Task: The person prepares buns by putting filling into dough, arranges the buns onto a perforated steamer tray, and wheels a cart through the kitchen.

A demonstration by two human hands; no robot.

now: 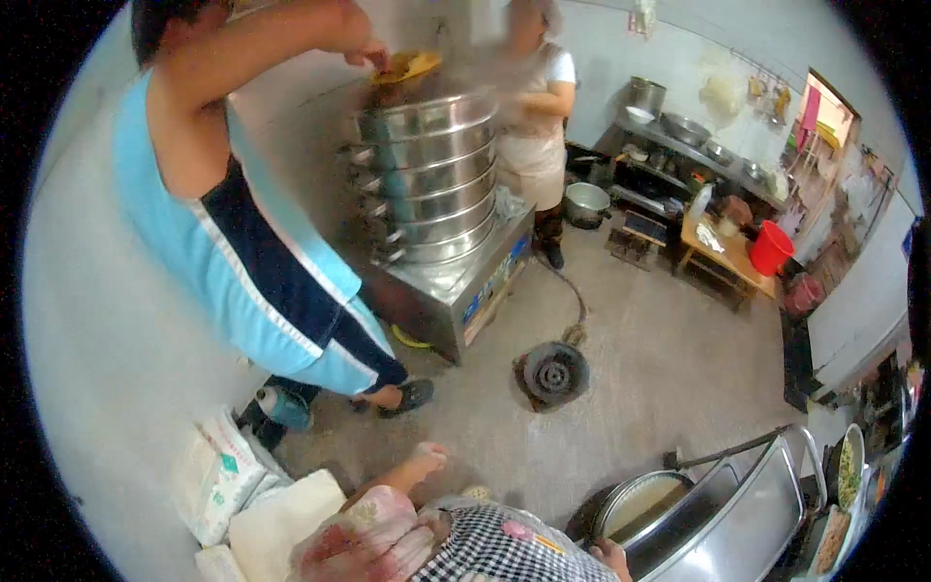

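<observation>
My left hand (pixel 427 460) is stretched out low over the floor, below a red-and-white sleeve. Its fingers look curled together, and I see nothing in them. At the bottom edge, my right hand (pixel 611 557) is beside the stainless steel machine (pixel 737 533) and a round metal pot (pixel 621 506) holding pale contents. Its fingers are small and partly cut off; whether it touches the metal is unclear. Between my hands shows my black-and-white checked apron (pixel 504 545), with a pen-like orange item (pixel 548 545) on it.
A person in light blue (pixel 262 262) reaches over a stack of steamers (pixel 432 179) on a steel stove (pixel 456 301). Another person in an apron (pixel 533 155) stands behind. A burner (pixel 553 373) with a hose sits on the floor. White sacks (pixel 218 475) lie left; a red bucket (pixel 771 247) stands right.
</observation>
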